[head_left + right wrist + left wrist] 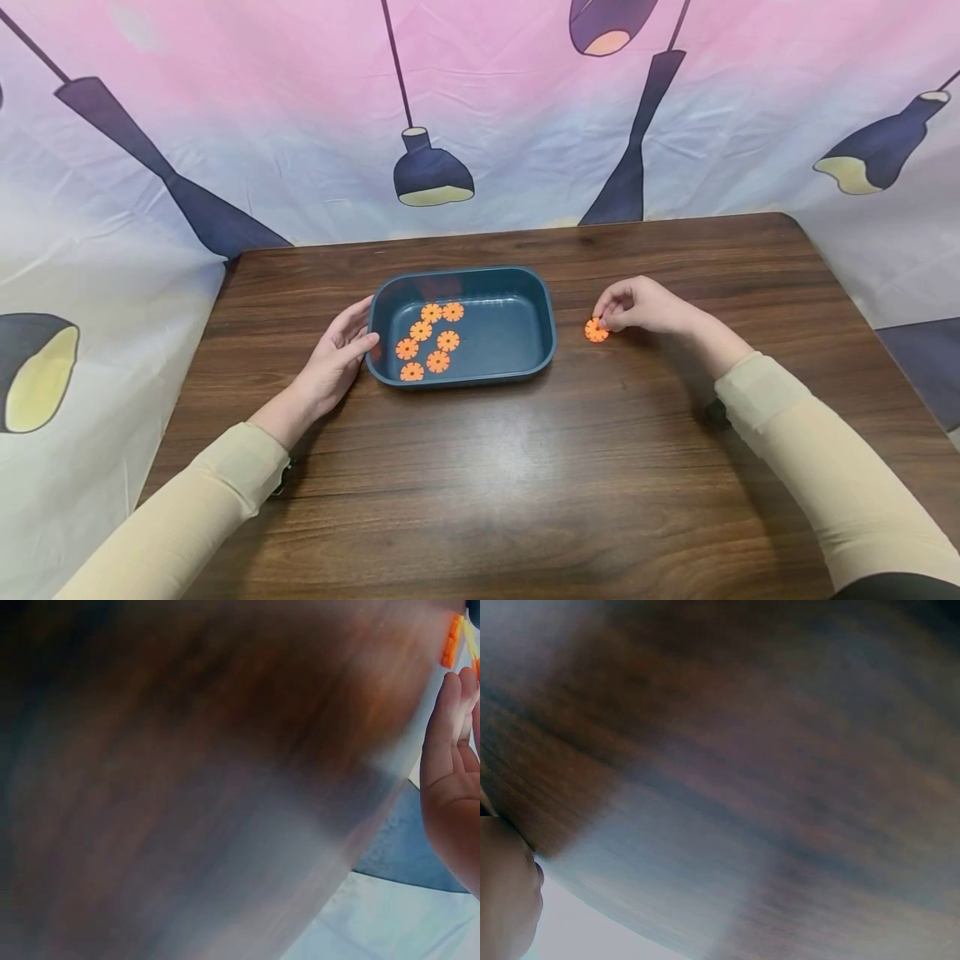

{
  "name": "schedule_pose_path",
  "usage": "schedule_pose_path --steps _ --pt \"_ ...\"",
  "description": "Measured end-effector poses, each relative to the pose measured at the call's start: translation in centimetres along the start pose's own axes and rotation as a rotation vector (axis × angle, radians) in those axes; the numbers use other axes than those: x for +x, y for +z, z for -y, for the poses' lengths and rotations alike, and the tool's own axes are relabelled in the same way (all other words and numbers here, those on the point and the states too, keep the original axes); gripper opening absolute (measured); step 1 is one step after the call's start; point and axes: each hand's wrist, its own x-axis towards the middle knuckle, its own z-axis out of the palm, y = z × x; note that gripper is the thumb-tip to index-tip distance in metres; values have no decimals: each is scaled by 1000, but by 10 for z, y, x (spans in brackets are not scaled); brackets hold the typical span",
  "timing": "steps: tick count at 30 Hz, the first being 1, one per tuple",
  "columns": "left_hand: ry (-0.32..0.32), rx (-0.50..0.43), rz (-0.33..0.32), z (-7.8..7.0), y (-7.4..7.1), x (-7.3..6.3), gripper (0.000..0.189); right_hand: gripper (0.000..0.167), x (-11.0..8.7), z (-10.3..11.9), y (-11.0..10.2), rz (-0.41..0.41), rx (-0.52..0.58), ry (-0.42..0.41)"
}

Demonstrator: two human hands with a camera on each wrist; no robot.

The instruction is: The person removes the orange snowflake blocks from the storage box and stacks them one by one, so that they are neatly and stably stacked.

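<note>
In the head view a dark blue rectangular basin [495, 379] with rounded corners sits on the table. Several orange notched discs [438, 361], each with a small hole in the middle, lie in its left half. My left hand [330, 367] grips the basin's left end, thumb on the rim and fingers along the outer wall. To the right of the basin, my right hand [637, 307] pinches one orange notched disc [596, 331] by its upper edge, low over the table. The right wrist view catches bright orange [451, 641] just beyond the fingertips.
The dark wood-grain table [480, 475] has a rounded far right corner. Behind it hangs a pastel cloth [510, 150] printed with dark lamps, reaching down to the table's back edge. Mostly blurred wood surface [705, 750] fills the left wrist view.
</note>
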Motion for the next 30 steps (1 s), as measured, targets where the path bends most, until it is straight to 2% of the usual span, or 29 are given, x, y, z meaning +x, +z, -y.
schedule_pose_path --steps 9,15,30 --pt "5 0 2 0 0 0 59 8 4 -3 4 -9 -97 -39" --pt "-2 8 -1 1 0 0 60 8 5 -3 6 -23 -153 -22" --pt "-4 23 -1 0 -1 0 60 9 3 3 4 -35 -142 -27"
